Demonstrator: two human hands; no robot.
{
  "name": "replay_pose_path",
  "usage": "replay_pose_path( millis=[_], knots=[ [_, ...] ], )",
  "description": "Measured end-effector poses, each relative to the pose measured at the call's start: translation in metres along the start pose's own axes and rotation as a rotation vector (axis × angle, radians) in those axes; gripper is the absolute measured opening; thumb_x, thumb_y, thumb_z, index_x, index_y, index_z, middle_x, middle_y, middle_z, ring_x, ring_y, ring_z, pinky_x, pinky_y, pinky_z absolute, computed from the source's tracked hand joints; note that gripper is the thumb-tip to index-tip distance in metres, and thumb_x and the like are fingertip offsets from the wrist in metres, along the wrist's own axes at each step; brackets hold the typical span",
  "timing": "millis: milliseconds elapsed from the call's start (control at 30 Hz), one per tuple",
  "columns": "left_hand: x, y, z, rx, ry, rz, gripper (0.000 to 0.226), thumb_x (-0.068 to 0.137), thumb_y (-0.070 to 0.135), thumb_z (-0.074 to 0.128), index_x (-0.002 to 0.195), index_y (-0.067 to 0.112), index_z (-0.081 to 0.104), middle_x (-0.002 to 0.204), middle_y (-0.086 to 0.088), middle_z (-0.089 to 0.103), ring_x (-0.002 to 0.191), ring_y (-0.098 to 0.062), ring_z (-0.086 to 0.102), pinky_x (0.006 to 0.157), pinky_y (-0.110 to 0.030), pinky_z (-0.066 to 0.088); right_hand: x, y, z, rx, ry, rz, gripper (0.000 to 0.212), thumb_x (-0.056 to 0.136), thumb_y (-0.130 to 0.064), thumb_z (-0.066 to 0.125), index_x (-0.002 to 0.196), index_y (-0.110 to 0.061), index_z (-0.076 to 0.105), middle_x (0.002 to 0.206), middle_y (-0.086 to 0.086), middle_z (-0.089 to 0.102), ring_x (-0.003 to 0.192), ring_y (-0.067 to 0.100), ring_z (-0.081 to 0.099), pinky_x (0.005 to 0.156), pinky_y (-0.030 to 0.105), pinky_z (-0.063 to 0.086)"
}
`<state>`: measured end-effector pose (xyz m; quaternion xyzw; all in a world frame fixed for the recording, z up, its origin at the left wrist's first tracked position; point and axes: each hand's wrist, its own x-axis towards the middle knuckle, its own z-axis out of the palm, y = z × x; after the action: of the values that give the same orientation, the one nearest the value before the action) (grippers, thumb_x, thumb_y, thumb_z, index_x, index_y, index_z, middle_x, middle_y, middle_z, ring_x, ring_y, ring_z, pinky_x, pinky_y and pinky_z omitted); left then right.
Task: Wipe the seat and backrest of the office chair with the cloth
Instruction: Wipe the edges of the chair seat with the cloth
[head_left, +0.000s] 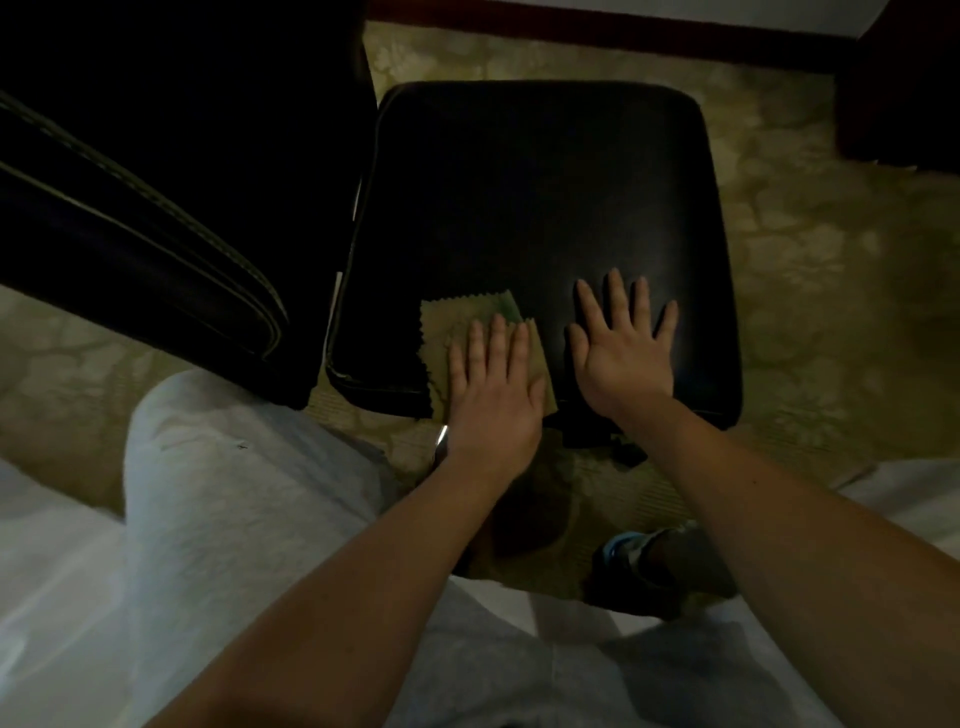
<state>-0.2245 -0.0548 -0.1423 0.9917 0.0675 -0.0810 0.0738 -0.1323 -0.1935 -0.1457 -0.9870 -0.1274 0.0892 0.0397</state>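
The black leather seat (540, 197) of the office chair fills the middle of the view, and its black stitched backrest (135, 208) rises at the left. A tan cloth (457, 325) with zigzag edges lies flat on the seat's near left corner. My left hand (493, 384) presses flat on the cloth with straight fingers. Beside it to the right, my right hand (621, 343) rests flat on the bare seat, fingers spread, near the front edge.
A patterned green-beige carpet (810, 270) surrounds the chair. Dark furniture (904, 83) stands at the far right by the wall. My light grey trouser legs (234, 499) are close to the seat's near edge, and a shoe (639, 561) shows below.
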Motion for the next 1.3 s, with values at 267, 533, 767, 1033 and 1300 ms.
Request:
replay_pose_path(
  millis=[267,533,767,1033,1300],
  knots=[
    [0.002,-0.039,-0.003,0.131,-0.020,0.169,0.066,0.107,0.049,0.015,0.159,0.022,-0.014,0.170,-0.006,-0.010,0.156,-0.026,-0.011,0.122,-0.045,-0.014,-0.003,-0.006,0.000,0.013,-0.008,0.009,0.059,0.104,-0.053,0.009,0.159,-0.035,-0.001,0.168,0.003,-0.006,0.153,0.031,-0.012,0.119,0.062,-0.006],
    [-0.002,-0.058,-0.002,0.104,0.011,0.071,0.063,0.105,0.047,0.007,0.160,0.021,-0.010,0.170,-0.008,-0.005,0.157,-0.029,-0.006,0.123,-0.048,-0.009,0.006,-0.010,-0.005,-0.038,-0.036,-0.141,0.060,0.104,-0.053,0.010,0.159,-0.035,-0.007,0.167,0.004,-0.014,0.152,0.029,-0.017,0.118,0.064,-0.009],
    [-0.007,-0.053,0.008,0.044,0.056,0.069,0.063,0.104,0.050,0.010,0.159,0.021,-0.003,0.170,-0.010,0.010,0.157,-0.031,0.007,0.126,-0.052,0.005,0.020,-0.033,-0.003,-0.019,-0.069,-0.110,0.061,0.102,-0.056,0.008,0.158,-0.037,-0.008,0.167,0.001,-0.014,0.152,0.033,-0.019,0.114,0.069,-0.012],
    [-0.004,-0.092,-0.011,0.029,-0.019,-0.048,0.060,0.101,0.051,-0.004,0.151,0.025,-0.024,0.170,-0.004,-0.014,0.156,-0.025,-0.016,0.126,-0.048,-0.008,0.020,-0.030,0.000,-0.012,-0.025,-0.110,0.060,0.102,-0.057,0.007,0.158,-0.039,-0.004,0.168,0.000,-0.008,0.153,0.031,-0.015,0.116,0.066,-0.012],
    [-0.001,-0.031,0.003,0.038,0.033,-0.029,0.065,0.102,0.050,0.000,0.159,0.020,-0.010,0.170,-0.008,-0.001,0.157,-0.031,-0.004,0.125,-0.052,-0.004,0.023,-0.023,-0.001,-0.039,-0.025,-0.137,0.059,0.103,-0.055,0.007,0.158,-0.038,-0.006,0.168,0.000,-0.009,0.153,0.031,-0.014,0.117,0.067,-0.009]
  ],
)
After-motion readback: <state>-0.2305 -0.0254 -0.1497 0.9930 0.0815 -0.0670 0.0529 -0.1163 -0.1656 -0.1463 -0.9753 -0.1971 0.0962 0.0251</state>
